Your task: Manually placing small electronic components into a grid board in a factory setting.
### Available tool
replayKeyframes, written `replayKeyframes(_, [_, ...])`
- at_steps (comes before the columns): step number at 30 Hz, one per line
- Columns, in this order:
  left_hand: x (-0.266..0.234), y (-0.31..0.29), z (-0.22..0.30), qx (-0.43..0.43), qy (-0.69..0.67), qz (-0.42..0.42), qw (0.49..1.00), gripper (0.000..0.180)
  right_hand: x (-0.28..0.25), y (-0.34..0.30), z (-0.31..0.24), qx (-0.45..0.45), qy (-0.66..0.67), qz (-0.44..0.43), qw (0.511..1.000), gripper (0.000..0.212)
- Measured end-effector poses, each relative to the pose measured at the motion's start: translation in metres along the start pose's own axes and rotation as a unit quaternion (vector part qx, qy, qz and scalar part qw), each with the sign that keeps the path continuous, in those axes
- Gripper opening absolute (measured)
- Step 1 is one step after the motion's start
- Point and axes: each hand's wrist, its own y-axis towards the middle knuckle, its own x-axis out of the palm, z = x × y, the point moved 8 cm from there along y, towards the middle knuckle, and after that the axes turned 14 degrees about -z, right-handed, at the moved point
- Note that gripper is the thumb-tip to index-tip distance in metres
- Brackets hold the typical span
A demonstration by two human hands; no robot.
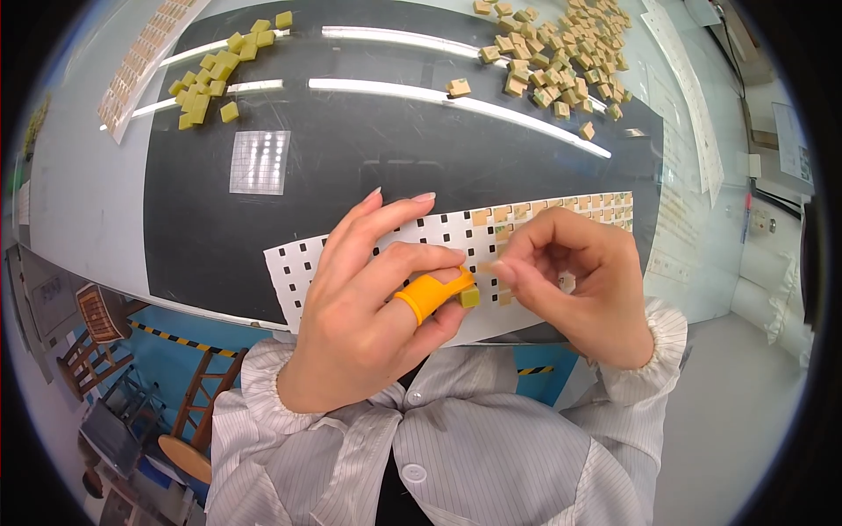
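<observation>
My left hand (pixel 368 298) is over a white sheet (pixel 289 272) with rows of small black squares. An orange finger sleeve (pixel 425 298) fits round one of its fingers. Between that sleeved finger and the thumb sits a small yellow-green block (pixel 470 297); the other fingers stretch out over the sheet. My right hand (pixel 579 280) is closed in a pinch just right of the block. A small tan piece (pixel 487 267), blurred, shows at its fingertips. Tan square pieces (pixel 605 207) in rows cover the sheet's right part, partly hidden by my right hand.
Several yellow-green blocks (pixel 215 74) lie at the far left of the dark mat (pixel 368 140). A heap of tan-topped blocks (pixel 561 57) is at the far right. A clear gridded square (pixel 260 162) lies left of centre. Wooden stools (pixel 189 430) stand below the table.
</observation>
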Motion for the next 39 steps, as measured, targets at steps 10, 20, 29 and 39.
replayKeyframes(10, [0.001,0.000,-0.001,-0.013,-0.001,-0.004,1.000,0.023,0.025,-0.001,0.018,0.189,0.247,-0.161,0.937,0.012])
replayKeyframes(20, [0.001,0.000,-0.001,-0.004,-0.009,-0.003,1.000,0.020,0.025,-0.002,0.020,0.195,0.245,-0.154,0.937,0.014])
replayKeyframes(29, [0.001,0.000,0.000,-0.001,-0.006,-0.002,1.000,0.021,0.025,-0.002,0.020,0.191,0.235,-0.157,0.940,0.015])
replayKeyframes(39, [0.001,0.000,0.000,-0.001,-0.012,-0.003,1.000,0.021,0.025,-0.002,0.021,0.192,0.242,-0.156,0.938,0.014])
